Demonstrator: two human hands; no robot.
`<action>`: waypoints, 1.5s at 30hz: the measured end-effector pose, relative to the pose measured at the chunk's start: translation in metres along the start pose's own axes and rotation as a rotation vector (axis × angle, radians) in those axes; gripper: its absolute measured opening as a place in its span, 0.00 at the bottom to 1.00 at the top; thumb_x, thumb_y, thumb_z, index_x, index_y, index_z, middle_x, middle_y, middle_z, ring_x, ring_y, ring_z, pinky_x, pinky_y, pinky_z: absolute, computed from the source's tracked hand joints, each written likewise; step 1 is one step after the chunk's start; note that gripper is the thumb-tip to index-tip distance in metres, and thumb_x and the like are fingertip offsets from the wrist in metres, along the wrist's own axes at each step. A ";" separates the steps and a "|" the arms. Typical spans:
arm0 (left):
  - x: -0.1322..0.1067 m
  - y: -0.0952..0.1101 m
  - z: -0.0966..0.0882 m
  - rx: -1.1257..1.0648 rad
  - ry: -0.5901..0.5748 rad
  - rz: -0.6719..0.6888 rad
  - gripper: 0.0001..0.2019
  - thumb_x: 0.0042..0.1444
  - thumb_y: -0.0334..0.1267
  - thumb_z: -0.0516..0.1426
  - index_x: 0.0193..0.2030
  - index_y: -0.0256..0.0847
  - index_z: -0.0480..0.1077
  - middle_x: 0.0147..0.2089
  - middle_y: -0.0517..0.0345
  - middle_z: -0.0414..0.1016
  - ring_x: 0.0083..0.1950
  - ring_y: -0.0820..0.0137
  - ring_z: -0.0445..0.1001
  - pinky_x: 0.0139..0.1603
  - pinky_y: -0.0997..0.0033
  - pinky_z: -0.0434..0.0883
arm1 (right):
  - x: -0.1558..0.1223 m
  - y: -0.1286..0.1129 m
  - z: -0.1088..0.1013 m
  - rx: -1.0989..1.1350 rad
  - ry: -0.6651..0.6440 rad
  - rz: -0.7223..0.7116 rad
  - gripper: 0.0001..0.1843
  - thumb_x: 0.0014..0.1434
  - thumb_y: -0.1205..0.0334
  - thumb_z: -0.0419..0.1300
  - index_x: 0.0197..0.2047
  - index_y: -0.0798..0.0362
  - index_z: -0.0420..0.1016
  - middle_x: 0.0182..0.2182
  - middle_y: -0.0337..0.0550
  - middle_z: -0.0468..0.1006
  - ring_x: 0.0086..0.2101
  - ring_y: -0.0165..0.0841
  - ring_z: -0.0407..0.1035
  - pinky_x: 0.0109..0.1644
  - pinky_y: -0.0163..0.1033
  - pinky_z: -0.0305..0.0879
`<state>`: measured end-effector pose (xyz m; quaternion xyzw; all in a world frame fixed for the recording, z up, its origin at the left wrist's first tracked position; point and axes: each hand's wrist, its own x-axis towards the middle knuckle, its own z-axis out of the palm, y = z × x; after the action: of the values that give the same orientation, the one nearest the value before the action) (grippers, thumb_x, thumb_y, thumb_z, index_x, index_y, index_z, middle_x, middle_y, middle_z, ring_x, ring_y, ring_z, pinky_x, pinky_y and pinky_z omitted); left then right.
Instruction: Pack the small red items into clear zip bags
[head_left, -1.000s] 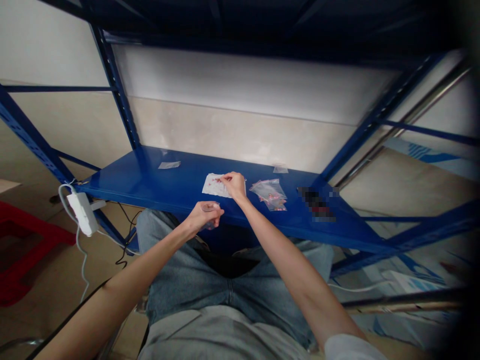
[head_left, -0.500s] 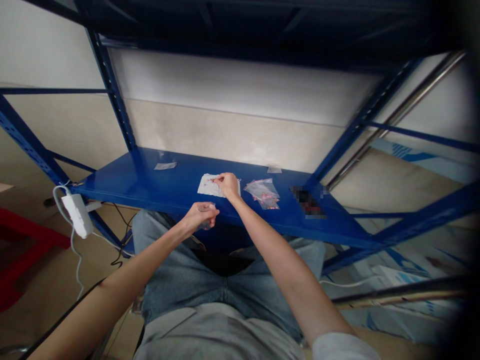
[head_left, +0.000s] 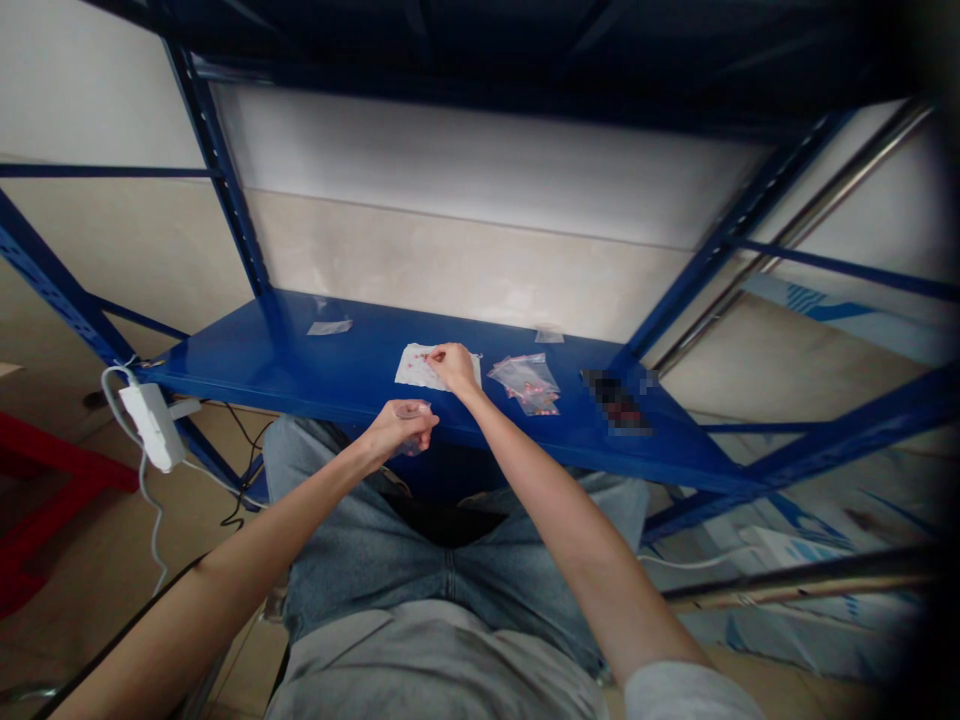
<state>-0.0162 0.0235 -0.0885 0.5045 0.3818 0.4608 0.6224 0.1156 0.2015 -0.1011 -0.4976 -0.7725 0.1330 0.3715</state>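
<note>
A white paper sheet (head_left: 409,374) with small reddish pieces (head_left: 421,359) on it lies on the blue shelf (head_left: 360,372). Over the sheet, my right hand (head_left: 453,367) has its fingertips pinched together among the pieces; whatever is between them is too small to make out. My left hand (head_left: 401,428) is closed around a clear plastic bag (head_left: 409,443) just in front of the shelf's near edge. To the right of the sheet is a pile of clear zip bags (head_left: 527,378), with small reddish and orange pieces inside.
Single clear bags lie at the back left (head_left: 330,327) and back right (head_left: 549,336) of the shelf. A dark, pixelated object (head_left: 616,402) rests at the right end. Blue uprights frame both sides, and a white power strip (head_left: 152,427) hangs at the left.
The view has shifted very slightly. My right hand's fingertips have moved a little over the sheet, while my left hand keeps its grip on the bag.
</note>
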 end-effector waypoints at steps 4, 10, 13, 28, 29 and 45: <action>0.000 0.001 -0.001 0.002 0.010 0.003 0.20 0.47 0.48 0.69 0.30 0.38 0.65 0.21 0.60 0.70 0.20 0.74 0.67 0.18 0.77 0.60 | -0.001 -0.002 -0.004 0.097 0.047 0.012 0.05 0.53 0.65 0.65 0.30 0.52 0.84 0.32 0.44 0.84 0.34 0.36 0.76 0.41 0.36 0.68; 0.000 0.004 -0.006 0.005 0.009 0.029 0.20 0.48 0.49 0.68 0.31 0.38 0.66 0.22 0.60 0.71 0.20 0.75 0.67 0.20 0.77 0.62 | 0.000 -0.006 -0.027 0.283 0.147 0.032 0.13 0.57 0.59 0.61 0.38 0.58 0.83 0.36 0.49 0.84 0.37 0.37 0.77 0.43 0.38 0.70; 0.002 0.003 -0.008 0.018 0.011 0.035 0.20 0.48 0.49 0.68 0.31 0.38 0.66 0.21 0.60 0.71 0.20 0.75 0.67 0.19 0.77 0.61 | -0.010 -0.015 -0.046 0.440 0.045 -0.027 0.14 0.55 0.55 0.65 0.38 0.57 0.84 0.36 0.49 0.84 0.36 0.37 0.76 0.42 0.38 0.69; 0.002 0.003 -0.008 0.053 0.026 0.019 0.20 0.47 0.50 0.68 0.28 0.37 0.67 0.21 0.58 0.71 0.20 0.74 0.69 0.18 0.76 0.61 | -0.057 -0.062 -0.074 0.468 -0.493 -0.316 0.09 0.56 0.55 0.68 0.35 0.51 0.85 0.32 0.43 0.82 0.33 0.34 0.74 0.37 0.37 0.66; 0.003 0.002 -0.008 0.039 0.023 0.014 0.20 0.47 0.50 0.68 0.29 0.37 0.67 0.21 0.59 0.71 0.20 0.74 0.69 0.18 0.77 0.60 | -0.053 -0.057 -0.072 0.457 -0.454 -0.303 0.09 0.56 0.55 0.67 0.35 0.52 0.85 0.33 0.43 0.83 0.34 0.34 0.74 0.37 0.37 0.66; 0.005 -0.003 -0.007 0.031 -0.002 0.011 0.20 0.47 0.50 0.68 0.31 0.38 0.67 0.21 0.60 0.70 0.20 0.74 0.68 0.18 0.77 0.60 | 0.020 0.000 -0.008 0.151 -0.030 -0.066 0.06 0.54 0.68 0.64 0.33 0.54 0.84 0.32 0.45 0.84 0.34 0.35 0.76 0.41 0.36 0.68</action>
<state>-0.0211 0.0304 -0.0933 0.5167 0.3855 0.4579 0.6121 0.1167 0.2171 -0.0863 -0.4404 -0.7817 0.1859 0.4006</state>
